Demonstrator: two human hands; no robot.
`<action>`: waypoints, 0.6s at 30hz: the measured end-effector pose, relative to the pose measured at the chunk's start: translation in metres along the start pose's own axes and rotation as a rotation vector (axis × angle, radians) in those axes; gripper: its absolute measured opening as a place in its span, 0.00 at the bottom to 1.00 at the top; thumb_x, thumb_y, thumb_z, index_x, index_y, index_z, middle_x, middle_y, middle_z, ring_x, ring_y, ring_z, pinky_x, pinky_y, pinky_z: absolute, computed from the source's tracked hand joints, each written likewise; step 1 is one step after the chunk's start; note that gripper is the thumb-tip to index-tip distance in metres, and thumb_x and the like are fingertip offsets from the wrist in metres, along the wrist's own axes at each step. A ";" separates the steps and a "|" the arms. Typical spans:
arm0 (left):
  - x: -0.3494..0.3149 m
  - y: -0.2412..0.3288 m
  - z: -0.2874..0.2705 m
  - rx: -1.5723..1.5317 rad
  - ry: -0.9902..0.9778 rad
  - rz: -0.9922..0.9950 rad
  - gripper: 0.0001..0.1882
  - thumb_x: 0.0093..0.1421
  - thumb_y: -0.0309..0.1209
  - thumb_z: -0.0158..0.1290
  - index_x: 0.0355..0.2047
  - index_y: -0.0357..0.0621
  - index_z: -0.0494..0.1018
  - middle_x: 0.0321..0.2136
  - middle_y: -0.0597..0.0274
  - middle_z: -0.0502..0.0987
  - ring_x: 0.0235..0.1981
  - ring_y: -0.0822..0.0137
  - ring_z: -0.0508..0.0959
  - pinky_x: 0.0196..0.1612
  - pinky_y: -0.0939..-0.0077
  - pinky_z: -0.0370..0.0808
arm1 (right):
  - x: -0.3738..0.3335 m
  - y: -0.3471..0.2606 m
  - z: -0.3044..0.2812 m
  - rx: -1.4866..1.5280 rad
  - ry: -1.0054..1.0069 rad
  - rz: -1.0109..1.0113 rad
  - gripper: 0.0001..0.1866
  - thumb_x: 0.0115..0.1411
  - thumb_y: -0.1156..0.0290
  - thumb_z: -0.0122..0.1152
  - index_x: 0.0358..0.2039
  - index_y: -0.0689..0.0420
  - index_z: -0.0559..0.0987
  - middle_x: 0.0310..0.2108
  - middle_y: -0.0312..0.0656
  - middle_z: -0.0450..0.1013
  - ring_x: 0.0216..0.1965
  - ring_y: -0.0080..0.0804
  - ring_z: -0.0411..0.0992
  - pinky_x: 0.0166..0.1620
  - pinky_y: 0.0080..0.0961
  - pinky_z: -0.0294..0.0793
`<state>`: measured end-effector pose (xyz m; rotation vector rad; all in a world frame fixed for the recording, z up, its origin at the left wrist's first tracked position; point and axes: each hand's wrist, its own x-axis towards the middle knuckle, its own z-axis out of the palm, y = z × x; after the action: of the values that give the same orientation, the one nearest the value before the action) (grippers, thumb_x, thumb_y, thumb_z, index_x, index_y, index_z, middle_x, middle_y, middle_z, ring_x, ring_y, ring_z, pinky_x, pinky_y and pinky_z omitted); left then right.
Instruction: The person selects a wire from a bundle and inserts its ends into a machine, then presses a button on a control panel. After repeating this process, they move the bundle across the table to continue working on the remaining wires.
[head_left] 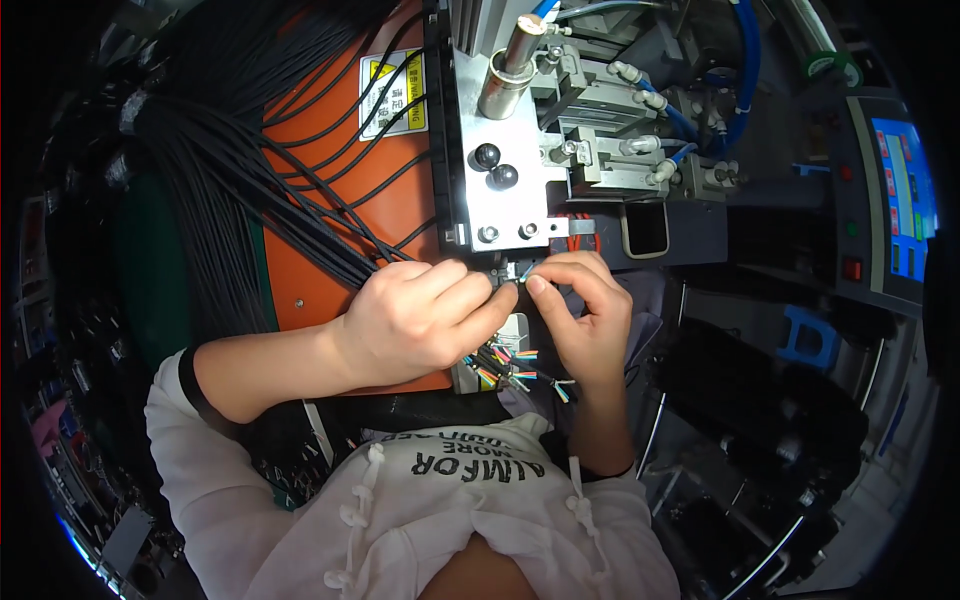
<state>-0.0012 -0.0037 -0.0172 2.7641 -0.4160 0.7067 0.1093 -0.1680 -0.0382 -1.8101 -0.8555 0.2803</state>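
My left hand (430,312) is closed, its thumb and forefinger reaching to the front of a metal fixture (510,190). Black cables (350,255) run up to it from the left, and it appears to grip one of them, mostly hidden by the fingers. Opposite, my right hand (585,305) pinches thin coloured wires (526,273) between thumb and forefinger. Both fingertips nearly meet beside a small pale part (512,270) below the fixture's plate. Under my left hand hang several cable ends with bared coloured wires (515,375).
A thick bundle of black cables (200,180) lies across the orange machine top (330,210) at left. Behind the fixture stand air cylinders (620,170) with blue hoses (745,90). A control screen (905,200) is at right, with a blue stool (810,338) lower down.
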 end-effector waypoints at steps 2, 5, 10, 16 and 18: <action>0.001 0.002 0.001 0.019 -0.014 -0.011 0.15 0.43 0.27 0.57 0.35 0.43 0.79 0.22 0.72 0.68 0.19 0.76 0.67 0.17 0.82 0.62 | 0.001 0.001 0.004 -0.080 0.031 -0.059 0.06 0.51 0.80 0.63 0.22 0.62 0.74 0.23 0.40 0.72 0.29 0.30 0.70 0.38 0.23 0.66; 0.002 0.007 -0.002 0.087 -0.117 -0.065 0.16 0.44 0.28 0.55 0.36 0.43 0.80 0.21 0.72 0.65 0.19 0.76 0.66 0.17 0.82 0.62 | 0.001 0.000 0.009 -0.308 0.016 -0.129 0.04 0.50 0.80 0.63 0.23 0.61 0.75 0.23 0.40 0.71 0.28 0.32 0.70 0.36 0.24 0.66; 0.002 0.009 0.002 0.105 -0.134 -0.086 0.17 0.44 0.28 0.54 0.37 0.43 0.79 0.20 0.72 0.63 0.19 0.75 0.65 0.18 0.82 0.62 | -0.002 0.007 0.013 -0.289 0.059 -0.177 0.04 0.50 0.80 0.63 0.23 0.61 0.75 0.23 0.40 0.71 0.27 0.33 0.69 0.36 0.25 0.66; 0.003 0.004 0.003 0.081 -0.095 -0.059 0.14 0.45 0.28 0.55 0.34 0.41 0.78 0.22 0.70 0.64 0.22 0.76 0.68 0.19 0.83 0.66 | -0.010 0.026 0.023 0.194 0.117 0.158 0.04 0.50 0.80 0.62 0.23 0.60 0.75 0.23 0.40 0.71 0.28 0.32 0.68 0.35 0.24 0.65; 0.003 0.003 0.003 0.080 -0.091 -0.050 0.12 0.45 0.28 0.55 0.33 0.40 0.77 0.22 0.70 0.64 0.24 0.76 0.69 0.20 0.84 0.67 | -0.012 0.029 0.025 0.369 0.117 0.298 0.04 0.50 0.80 0.62 0.23 0.60 0.75 0.23 0.40 0.71 0.28 0.31 0.68 0.35 0.23 0.65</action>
<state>0.0013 -0.0084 -0.0183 2.8793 -0.3425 0.6006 0.0990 -0.1630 -0.0762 -1.5824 -0.4162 0.4851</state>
